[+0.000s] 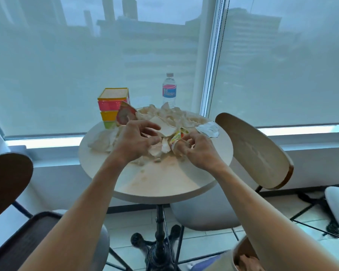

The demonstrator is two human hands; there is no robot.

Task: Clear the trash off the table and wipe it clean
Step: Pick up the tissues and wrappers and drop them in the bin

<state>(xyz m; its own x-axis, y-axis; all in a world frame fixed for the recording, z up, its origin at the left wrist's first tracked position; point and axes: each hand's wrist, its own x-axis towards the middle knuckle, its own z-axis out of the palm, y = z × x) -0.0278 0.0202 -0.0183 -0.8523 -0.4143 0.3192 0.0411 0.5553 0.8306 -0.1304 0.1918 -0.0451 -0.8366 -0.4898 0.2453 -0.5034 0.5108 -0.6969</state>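
A small round white table [160, 182] carries a heap of torn paper scraps [170, 116] across its far half. My left hand [137, 141] rests on the heap's near edge, fingers curled around white scraps. My right hand [196, 149] is closed on a crumpled yellow and green wrapper [177, 136] together with some paper. A crumpled white tissue [104, 140] lies at the table's left. A white receipt-like paper [207, 129] lies at the right rim. The bare near part of the tabletop shows faint smears.
A stack of bright pink, yellow and green boxes [113, 106] and a water bottle [169, 90] stand at the table's far side. Wooden-backed chairs stand at the right [252, 149] and left [8, 180]. A bin [245, 255] with paper inside stands at the lower right.
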